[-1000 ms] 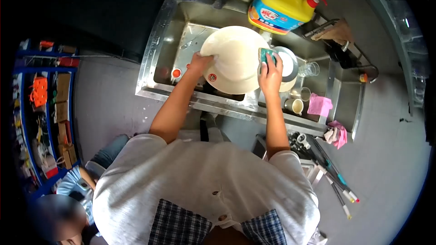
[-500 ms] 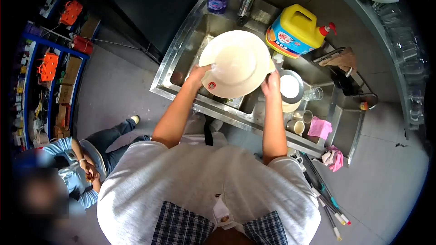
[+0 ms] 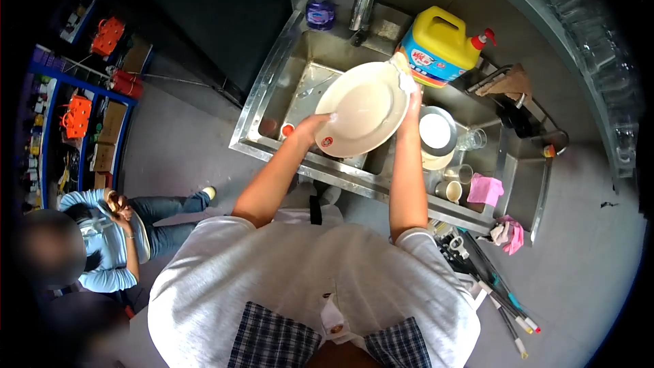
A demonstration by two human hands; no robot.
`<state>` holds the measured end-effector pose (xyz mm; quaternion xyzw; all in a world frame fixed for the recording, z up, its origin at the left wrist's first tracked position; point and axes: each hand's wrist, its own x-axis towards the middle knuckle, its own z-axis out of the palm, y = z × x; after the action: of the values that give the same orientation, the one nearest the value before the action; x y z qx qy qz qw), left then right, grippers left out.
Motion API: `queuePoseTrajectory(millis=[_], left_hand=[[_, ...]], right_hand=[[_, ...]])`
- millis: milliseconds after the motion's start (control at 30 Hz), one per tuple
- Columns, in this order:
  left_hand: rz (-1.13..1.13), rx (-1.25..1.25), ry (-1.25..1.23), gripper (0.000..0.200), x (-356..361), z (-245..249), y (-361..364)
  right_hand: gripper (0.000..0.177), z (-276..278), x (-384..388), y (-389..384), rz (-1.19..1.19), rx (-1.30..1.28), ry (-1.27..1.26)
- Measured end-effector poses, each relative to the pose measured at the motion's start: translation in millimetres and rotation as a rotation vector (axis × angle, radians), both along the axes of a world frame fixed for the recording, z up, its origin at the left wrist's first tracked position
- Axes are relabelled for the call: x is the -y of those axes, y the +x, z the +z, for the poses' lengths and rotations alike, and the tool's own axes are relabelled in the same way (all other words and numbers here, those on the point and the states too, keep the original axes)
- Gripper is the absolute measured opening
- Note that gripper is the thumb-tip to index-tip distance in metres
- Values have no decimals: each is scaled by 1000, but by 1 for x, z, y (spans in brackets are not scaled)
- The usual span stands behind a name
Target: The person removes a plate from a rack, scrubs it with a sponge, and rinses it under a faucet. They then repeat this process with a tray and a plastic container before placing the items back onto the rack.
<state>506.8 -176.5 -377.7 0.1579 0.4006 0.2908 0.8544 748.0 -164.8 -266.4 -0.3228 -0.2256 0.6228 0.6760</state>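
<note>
A large cream plate (image 3: 361,108) with a red round mark near its rim is held tilted over the left sink basin (image 3: 300,105). My left hand (image 3: 315,127) grips its lower-left edge, thumb on the upper face. At the right edge, my right hand (image 3: 411,105) is closed on the rim and on a pale yellow, foamy sponge (image 3: 402,68); its fingers are partly hidden behind the plate. Below the plate, a small red thing (image 3: 288,130) shows in the basin, too small to name.
A purple soap bottle (image 3: 320,12), a faucet (image 3: 366,3) and a yellow detergent jug (image 3: 439,48) line the back. Right of the plate are stacked dishes (image 3: 436,131), glasses (image 3: 471,140), a cup (image 3: 449,191) and a pink cloth (image 3: 485,191). Another person (image 3: 109,238) sits at left.
The plate has moved slightly down and right and is tilted more, its right side raised. The foamy sponge now shows higher, at the upper right rim. The seated person's hands have shifted.
</note>
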Motion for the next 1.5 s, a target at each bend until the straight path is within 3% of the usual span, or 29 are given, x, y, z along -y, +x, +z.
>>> queuePoseTrajectory(millis=[67, 100, 200, 333, 400, 533, 600, 667, 767, 800, 867, 933, 1000, 1067, 1100, 1133, 1200, 1267, 1300, 1333, 1400, 1467, 1500], left_hand=[[-22, -52, -40, 46, 10, 13, 10], [-26, -27, -39, 46, 13, 19, 13], [-46, -12, -189, 46, 16, 22, 17], [-88, -63, -235, 43, 20, 31, 26], [-116, -101, -227, 41, 23, 34, 28], [-205, 65, -192, 43, 20, 12, 31], [-136, 470, -442, 45, 16, 11, 35], [-92, 735, -632, 47, 14, 20, 39], [-117, 799, -684, 46, 12, 27, 41], [-131, 799, -677, 45, 12, 29, 41], [-140, 661, -554, 45, 8, 10, 41], [-260, 400, -393, 37, 4, 3, 38], [-368, 143, -247, 35, 3, 9, 37], [-473, -92, -117, 38, 3, 37, 46], [-448, -182, 54, 43, 5, 52, 51], [-416, -270, 223, 47, 10, 67, 53], [-333, -236, 388, 57, 9, 95, 57], [-236, 0, 372, 69, -2, 117, 50], [-161, 267, 198, 74, -7, 122, 38], [-149, 195, 184, 83, -8, 144, 33], [-141, 115, 214, 70, -22, 129, 13], [-243, -407, 662, 49, -20, 133, 14], [-192, -399, 448, 42, -22, 124, 9]], right_hand=[[53, 3, -9, -14, -117, -35, -114], [52, -32, -26, -5, -113, 79, 92], [50, -16, -25, -19, -211, 284, 199], [54, -50, -34, -10, -71, 203, 195], [57, -43, -24, -17, -42, 55, 38], [51, -60, -22, -24, 27, -260, -172], [41, -71, -15, -40, -99, -328, -193], [34, -62, -12, -42, -70, -361, -120], [28, -15, 8, -55, -212, -267, -94], [27, -23, 8, -55, -253, -242, -53], [24, -41, 7, -56, -338, -194, 27], [25, -81, 5, -45, -248, -406, 48], [30, -94, 6, -43, -284, -315, 24], [33, -64, 14, -42, -375, -229, -26], [37, -108, 2, -32, -336, -453, -15], [44, -120, 2, -28, -416, 56, -86], [48, -133, 1, -19, -372, -168, -211], [49, -140, 6, -20, -394, -88, -383], [50, -143, 6, -20, -397, -47, -468], [50, -146, 5, -21, -439, 5, -466], [50, -153, 12, -24, -509, 111, -469], [58, -167, 5, -21, -503, 317, -496], [59, -176, 9, -19, -478, 416, -520]])
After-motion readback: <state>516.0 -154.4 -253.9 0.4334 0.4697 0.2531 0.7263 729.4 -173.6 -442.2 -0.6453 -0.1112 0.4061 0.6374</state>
